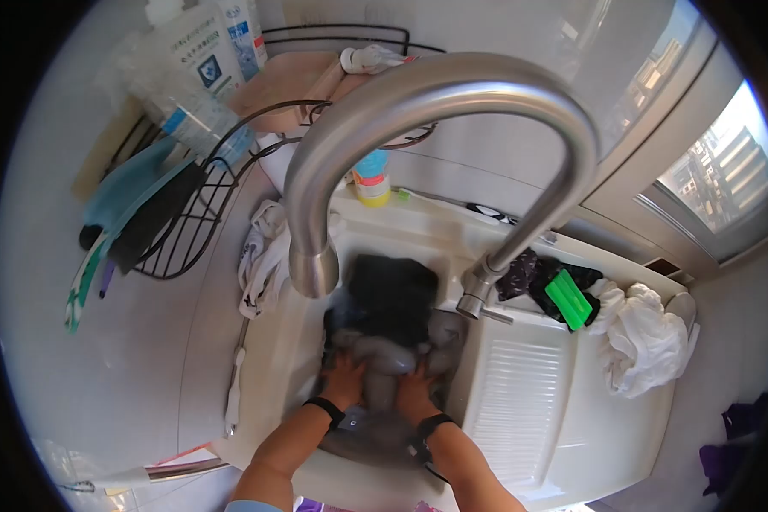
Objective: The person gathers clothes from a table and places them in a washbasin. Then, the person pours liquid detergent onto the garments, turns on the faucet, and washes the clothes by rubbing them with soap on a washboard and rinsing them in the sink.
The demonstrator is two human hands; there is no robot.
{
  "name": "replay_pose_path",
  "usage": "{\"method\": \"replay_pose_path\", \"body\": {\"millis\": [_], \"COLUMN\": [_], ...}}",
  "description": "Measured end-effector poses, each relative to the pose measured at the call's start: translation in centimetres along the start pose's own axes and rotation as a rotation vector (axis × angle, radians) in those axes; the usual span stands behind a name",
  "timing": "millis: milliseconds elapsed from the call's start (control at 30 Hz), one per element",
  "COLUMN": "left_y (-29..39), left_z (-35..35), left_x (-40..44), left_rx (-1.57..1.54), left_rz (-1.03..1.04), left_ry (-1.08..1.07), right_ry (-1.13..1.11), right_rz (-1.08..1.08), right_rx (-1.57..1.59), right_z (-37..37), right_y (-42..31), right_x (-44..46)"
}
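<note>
Dark wet cloth, apparently a garment, lies bunched in the pale wash basin, in murky grey water. My left hand presses on the cloth's near left part, its fingers spread and partly under the water. Beside it, my right hand pushes down on the near right part, fingers apart and slightly blurred. A greyish, swollen fold of the cloth bulges up between and ahead of both hands. Each wrist wears a dark band. What lies beneath the cloth is hidden.
A curved metal faucet arches over the basin. On the right are a ribbed washboard, a bright green brush or block and white cloth. More white cloth hangs at left, below a wire rack with bottles.
</note>
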State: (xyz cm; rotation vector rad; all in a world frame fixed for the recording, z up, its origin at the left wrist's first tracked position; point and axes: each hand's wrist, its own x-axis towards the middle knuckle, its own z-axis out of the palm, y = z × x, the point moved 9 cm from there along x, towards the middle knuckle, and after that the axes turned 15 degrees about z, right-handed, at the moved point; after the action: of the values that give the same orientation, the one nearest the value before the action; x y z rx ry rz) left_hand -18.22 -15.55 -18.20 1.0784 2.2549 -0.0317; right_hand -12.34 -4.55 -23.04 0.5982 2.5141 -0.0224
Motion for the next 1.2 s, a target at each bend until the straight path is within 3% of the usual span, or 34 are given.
{"method": "replay_pose_path", "body": {"millis": [67,167,267,400,500,600,700,800,933,1067,1167,1200], "left_y": [-1.0,-1.7,-2.7,-4.6,-2.5,-6.7,-4.3,-4.1,-2.0,1.9,3.4,3.4], "left_z": [0.0,-0.4,0.6,5.8,-1.0,-3.7,-7.6,-10.1,-6.0,-7.1,-8.8,-9.2], "left_x": [1.9,4.4,6.2,9.5,6.2,4.7,0.0,-3.2,-3.8,-6.6,-6.7,-6.5], "left_rx": [0.0,0.049,0.056,0.127,0.16,-0.541,-1.445,-1.136,-0.45,-0.377,-0.358,-0.558], "left_rz": [0.005,-0.018,-0.015,0.142,0.194,0.039,0.11,0.014,0.169,0.115,0.206,0.222], "left_ry": [0.0,-0.044,-0.042,-0.132,0.111,0.425,0.291,0.252,0.106,0.236,0.233,0.192], "right_ry": [0.07,-0.085,0.021,0.11,0.033,-0.126,-0.09,-0.117,-0.092,-0.022,0.051,0.111], "right_rz": [0.025,-0.054,-0.32,-0.415,-0.307,-0.05,0.065,0.12,0.077,-0.106,-0.158,-0.176], "right_rx": [0.019,0.061,-0.032,-0.153,0.078,0.414,0.512,0.684,0.865,1.13,1.306,1.336], "right_z": [0.0,3.6,3.6,2.2,1.6,-1.9,-4.4,-5.6,-10.3,-17.8,-27.3,-29.6], "right_y": [-0.3,-0.9,-1.9,-1.6,0.2,1.6,3.5,4.8,6.5,6.9,8.1,8.5], "right_x": [1.6,5.3,5.1,4.3,4.7,4.5,2.3,-1.7,-6.9,-11.2,-17.0,-17.9]}}
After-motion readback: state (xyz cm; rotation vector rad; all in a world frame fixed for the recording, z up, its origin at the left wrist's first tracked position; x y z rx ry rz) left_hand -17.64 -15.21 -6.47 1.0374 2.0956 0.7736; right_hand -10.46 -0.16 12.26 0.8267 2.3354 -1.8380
